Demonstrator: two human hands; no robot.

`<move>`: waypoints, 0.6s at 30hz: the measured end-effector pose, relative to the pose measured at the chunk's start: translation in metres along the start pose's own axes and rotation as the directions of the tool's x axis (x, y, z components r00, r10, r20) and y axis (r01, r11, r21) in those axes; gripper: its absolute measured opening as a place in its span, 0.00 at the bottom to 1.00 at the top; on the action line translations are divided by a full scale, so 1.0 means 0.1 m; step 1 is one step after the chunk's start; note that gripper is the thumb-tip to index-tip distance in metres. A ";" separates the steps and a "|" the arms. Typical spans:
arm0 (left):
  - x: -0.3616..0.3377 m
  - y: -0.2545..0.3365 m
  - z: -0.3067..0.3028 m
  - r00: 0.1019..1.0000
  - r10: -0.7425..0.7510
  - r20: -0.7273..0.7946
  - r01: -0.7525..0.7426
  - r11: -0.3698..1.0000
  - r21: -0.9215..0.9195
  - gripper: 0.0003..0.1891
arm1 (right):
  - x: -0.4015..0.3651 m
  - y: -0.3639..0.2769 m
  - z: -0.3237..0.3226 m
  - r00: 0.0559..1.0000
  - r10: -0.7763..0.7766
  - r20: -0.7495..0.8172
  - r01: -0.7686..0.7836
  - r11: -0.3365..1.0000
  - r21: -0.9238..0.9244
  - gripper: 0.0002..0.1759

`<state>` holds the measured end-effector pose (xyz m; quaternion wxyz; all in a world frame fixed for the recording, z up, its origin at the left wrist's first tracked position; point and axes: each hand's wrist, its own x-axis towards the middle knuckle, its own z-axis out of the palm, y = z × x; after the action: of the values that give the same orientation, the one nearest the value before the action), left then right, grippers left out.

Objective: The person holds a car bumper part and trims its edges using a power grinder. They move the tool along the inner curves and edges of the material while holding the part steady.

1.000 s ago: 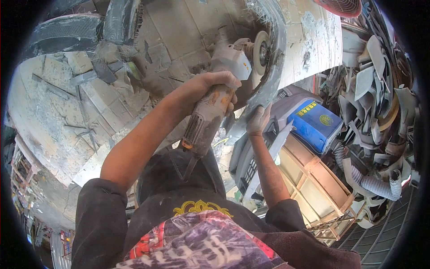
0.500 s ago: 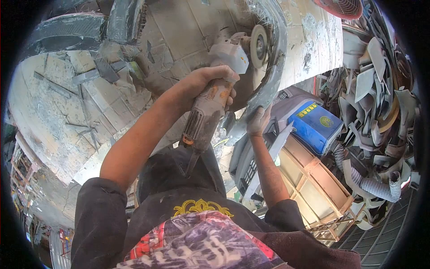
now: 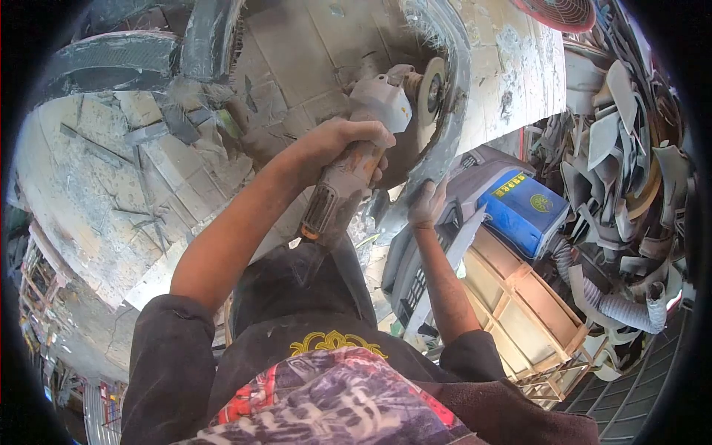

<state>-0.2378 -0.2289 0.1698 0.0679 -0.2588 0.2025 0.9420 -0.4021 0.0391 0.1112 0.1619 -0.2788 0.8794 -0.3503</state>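
Note:
My left hand [image 3: 345,144] is wrapped round the body of a dusty angle grinder [image 3: 337,189]. The grinder's head points up and right, and its round disc [image 3: 431,90] stands at the inner edge of a curved grey part [image 3: 458,96]. Whether disc and edge touch is hard to tell. Lower down, my right hand [image 3: 427,203] grips the near end of that curved part, thumb on top; its other fingers are partly hidden. Frayed fibres show along the part's upper inner edge.
Dusty boards with scraps [image 3: 159,159] lie at left, below dark curved pieces [image 3: 111,59]. A blue box [image 3: 525,211] with a ribbed hose [image 3: 623,310] sits right, above a wooden frame [image 3: 519,297]. Many stacked parts [image 3: 623,170] fill the far right; a red round fan [image 3: 564,11] is at top.
The grinder's head and disc have shifted slightly down and right, while the curved part appears slightly further left, closer to the disc. Both hands keep their grips.

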 end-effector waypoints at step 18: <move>-0.14 -0.02 -0.08 0.998 0.004 0.057 -0.007 0.999 0.049 0.16 | 0.03 0.00 0.02 0.996 -0.084 -0.019 0.084 0.996 -0.012 0.48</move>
<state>-0.2215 -0.2303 0.1701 0.0773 -0.2297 0.2244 0.9439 -0.4036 0.0365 0.1092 0.1369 -0.3130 0.8704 -0.3545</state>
